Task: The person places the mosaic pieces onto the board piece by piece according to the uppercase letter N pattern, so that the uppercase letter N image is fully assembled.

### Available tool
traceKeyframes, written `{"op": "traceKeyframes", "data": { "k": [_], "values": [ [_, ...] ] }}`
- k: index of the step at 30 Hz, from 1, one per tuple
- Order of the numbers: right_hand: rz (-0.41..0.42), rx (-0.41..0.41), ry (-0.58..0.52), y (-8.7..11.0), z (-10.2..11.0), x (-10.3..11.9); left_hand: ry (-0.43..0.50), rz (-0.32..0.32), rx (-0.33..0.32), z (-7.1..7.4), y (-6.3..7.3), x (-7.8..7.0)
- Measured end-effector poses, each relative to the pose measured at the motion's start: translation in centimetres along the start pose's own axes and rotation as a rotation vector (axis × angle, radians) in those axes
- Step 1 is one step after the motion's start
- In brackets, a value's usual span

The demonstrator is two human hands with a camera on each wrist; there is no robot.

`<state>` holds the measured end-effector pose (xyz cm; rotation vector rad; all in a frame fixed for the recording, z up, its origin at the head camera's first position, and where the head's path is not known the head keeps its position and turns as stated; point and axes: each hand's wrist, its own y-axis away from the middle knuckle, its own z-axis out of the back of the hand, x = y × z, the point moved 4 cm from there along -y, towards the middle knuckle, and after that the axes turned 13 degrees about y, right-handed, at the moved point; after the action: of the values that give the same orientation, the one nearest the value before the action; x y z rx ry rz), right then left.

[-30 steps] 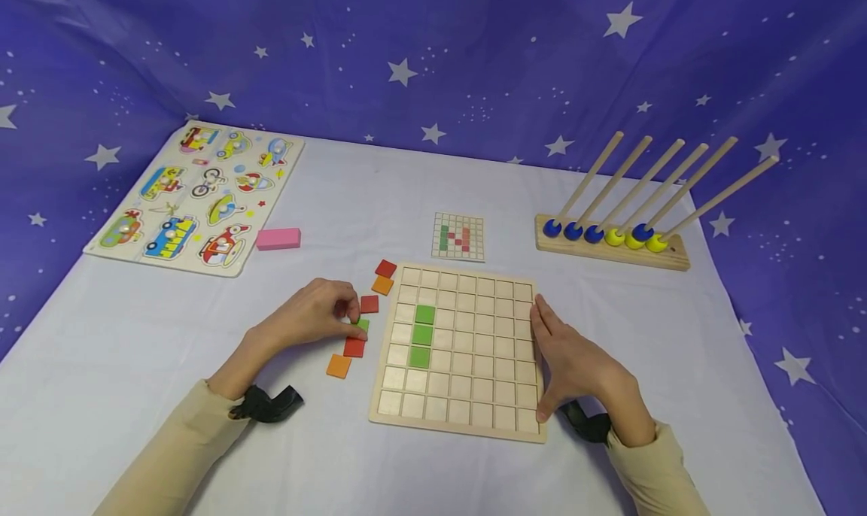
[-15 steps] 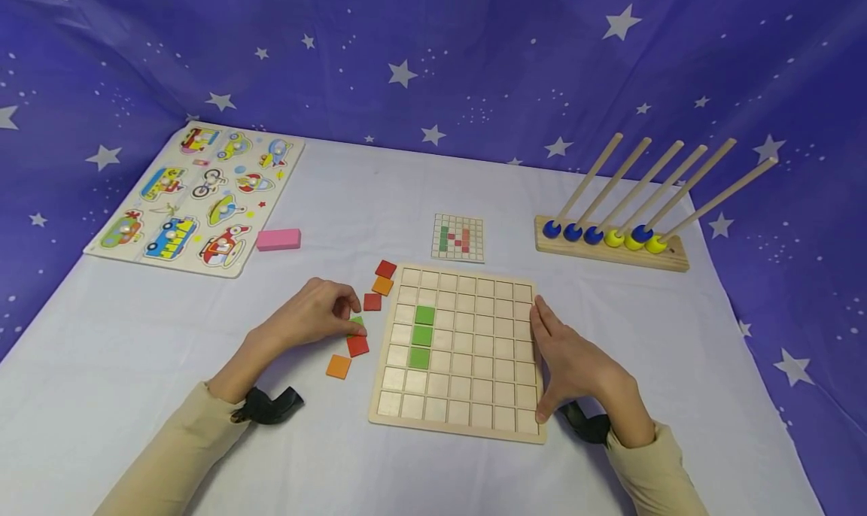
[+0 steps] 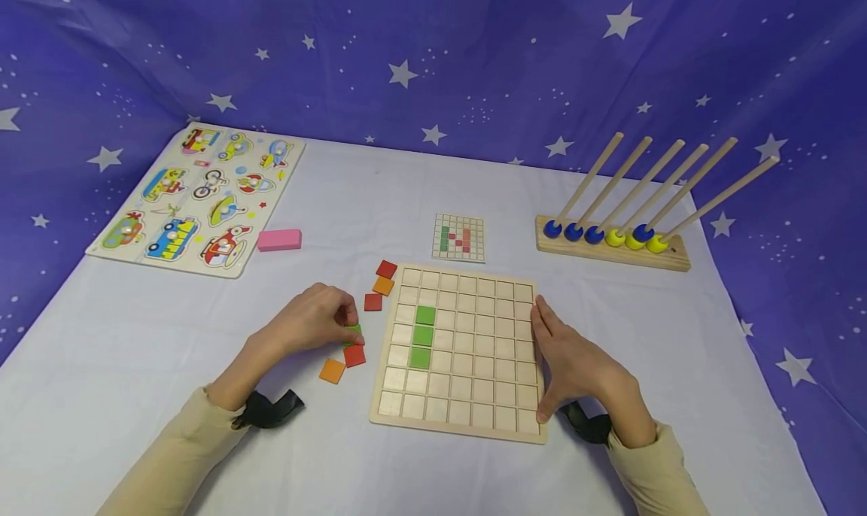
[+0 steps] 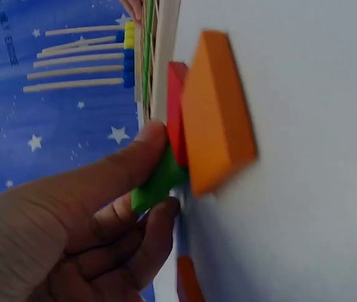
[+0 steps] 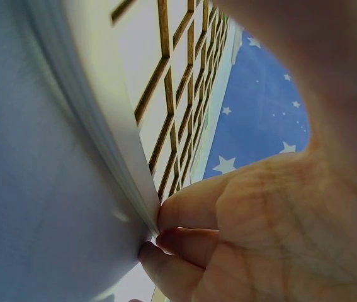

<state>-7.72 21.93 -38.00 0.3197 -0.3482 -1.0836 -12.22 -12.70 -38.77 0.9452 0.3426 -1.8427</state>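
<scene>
My left hand (image 3: pixel 314 320) pinches a green square tile (image 4: pixel 157 179) between thumb and fingers, left of the gridded wooden board (image 3: pixel 474 369). Right at that tile lies a red tile (image 3: pixel 354 356), and an orange tile (image 3: pixel 332 371) lies just nearer to me, looming large in the left wrist view. Three green tiles (image 3: pixel 423 335) sit in a column of the board's squares. At the board's right edge rests my right hand (image 3: pixel 582 362), its fingers extended along the rim and the thumb near the lower corner; the right wrist view shows fingertips touching the board's side.
More red (image 3: pixel 373 302) and orange (image 3: pixel 383 286) tiles lie along the board's upper left side. Behind it is a small pattern card (image 3: pixel 458 238). A vehicle puzzle (image 3: pixel 196 200) and pink block (image 3: pixel 280 240) stand at left, a pegged bead rack (image 3: pixel 609 253) at back right.
My left hand has shifted slightly toward me with the green tile. The red tile beside it has moved nearer, and the orange one has slid left and nearer. My right hand stays put.
</scene>
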Motion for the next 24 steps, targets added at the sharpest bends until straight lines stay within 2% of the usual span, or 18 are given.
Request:
{"op": "traceKeyframes", "data": {
  "k": [4,7,10,12,13,15,19,21,24],
  "values": [
    [-0.002,0.002,0.002,0.0,0.0,0.0,-0.043,-0.137,-0.057,-0.3,0.0,-0.7],
    [0.000,0.000,-0.002,0.0,0.0,0.0,-0.051,-0.209,-0.117,-0.5,-0.1,-1.0],
    [0.005,-0.001,-0.003,0.0,0.0,0.0,0.002,-0.250,-0.174,-0.7,-0.2,-1.3],
    [0.004,0.001,0.000,0.0,0.0,-0.1,0.093,-0.265,-0.180,-1.0,-0.3,-1.7],
    [0.004,0.002,0.003,0.0,0.1,-0.1,0.155,-0.265,-0.169,-1.3,-0.3,-1.9],
    [0.000,0.006,0.003,0.0,0.1,-0.1,0.298,-0.246,-0.103,-2.1,-0.4,-2.2],
    [-0.002,0.009,-0.005,-0.1,0.1,-0.1,0.549,-0.163,0.086,-4.4,-0.3,-2.8],
    [-0.001,0.008,-0.008,-0.1,0.1,-0.1,0.613,-0.150,0.147,-5.4,-0.1,-3.2],
    [0.001,0.008,-0.011,-0.1,0.0,-0.1,0.635,-0.155,0.187,-6.4,0.1,-3.6]
  ]
}}
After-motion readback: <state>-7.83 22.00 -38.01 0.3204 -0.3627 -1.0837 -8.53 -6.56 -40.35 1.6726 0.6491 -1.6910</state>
